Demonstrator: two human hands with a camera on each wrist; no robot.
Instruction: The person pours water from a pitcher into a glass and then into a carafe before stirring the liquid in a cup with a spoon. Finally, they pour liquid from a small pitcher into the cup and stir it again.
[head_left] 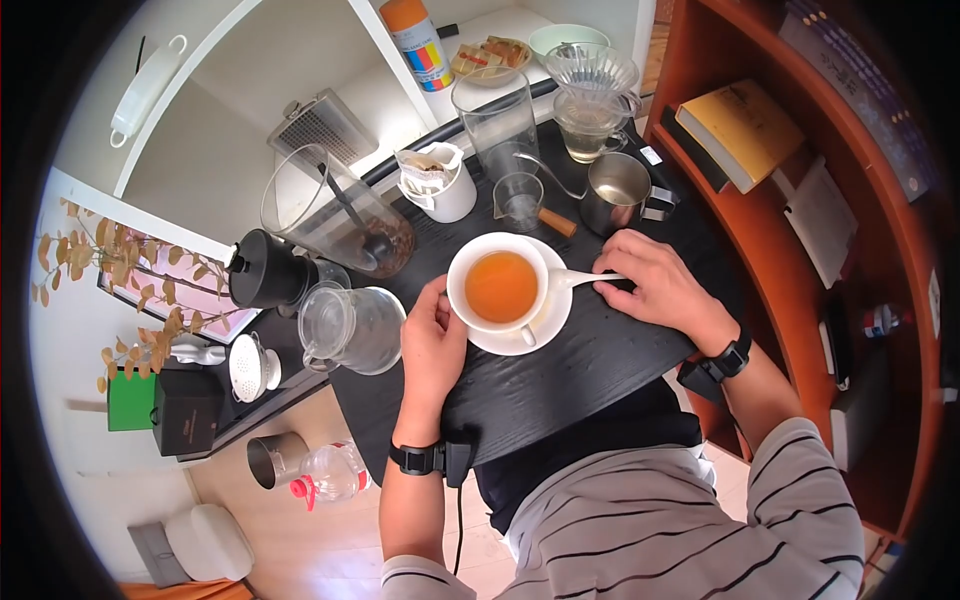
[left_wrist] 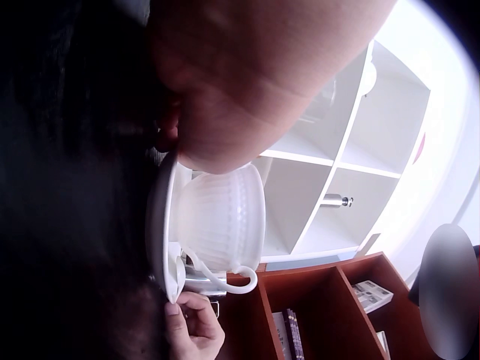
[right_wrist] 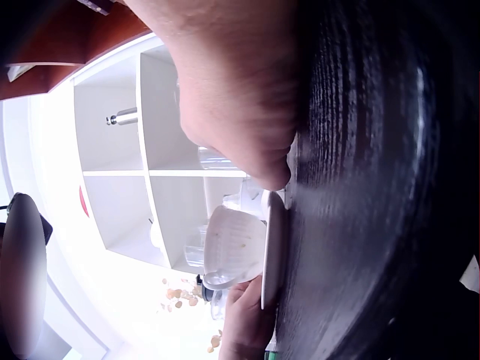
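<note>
cup [head_left: 500, 325], white and holding amber liquid [head_left: 500, 286], stands upright on a white saucer [head_left: 552, 327] near the front of a black desk [head_left: 590, 360], within easy reach of both hands. the left hand [head_left: 437, 338] grips the saucer's left rim beside the cup, fingertips partly hidden, probably to steady it. the right hand [head_left: 655, 277] pinches the handle end of a white spoon [head_left: 584, 278] lying over the saucer's right side; the handle juts past the rim, which likely makes it easy to hold. a glass server [head_left: 355, 328] stands left of the left hand, seemingly out of the way.

Cup [head_left: 498, 327] on saucer [head_left: 553, 316], left of spoon [head_left: 582, 277]
</note>
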